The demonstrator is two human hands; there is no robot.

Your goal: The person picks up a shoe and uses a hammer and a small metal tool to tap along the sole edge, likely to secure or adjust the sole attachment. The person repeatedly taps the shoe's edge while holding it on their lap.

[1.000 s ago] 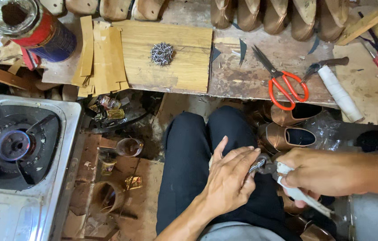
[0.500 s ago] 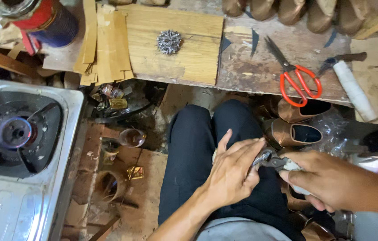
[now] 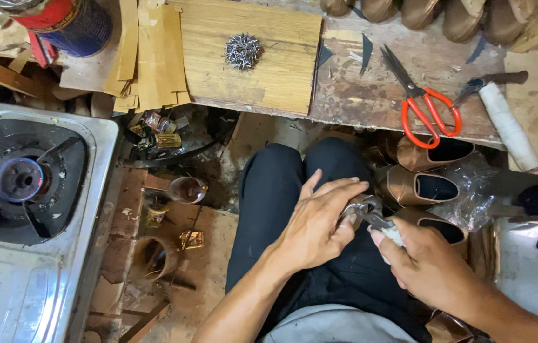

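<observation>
I sit with my knees together in dark trousers, and both my hands work above my lap. My left hand is half closed: the fingers curl over something small that I cannot see well, and the thumb side presses toward the metal tool. My right hand is closed around the pale handle of the pincers, whose grey metal head comes out between my two hands and touches the fingertips of the left one. What the head bites on is hidden under my left fingers, so I cannot tell how far this piece is finished; I judge that I am in the middle of the pulling or pinching step.

Just to the right of my knee, a little farther, some brown shoes lie on the floor beside a crumpled clear plastic bag. They look already shaped. On the left stands a steel gas stove, its burner not lit, and between it and my leg are small glasses and scraps.

Farther away is the low wooden bench. A pile of small nails lies on a pale wooden board, well apart from my hands. To the right of it are red-handled scissors and a white roll. At the far edge a row of shoe soles waits, so I think much work is left.
</observation>
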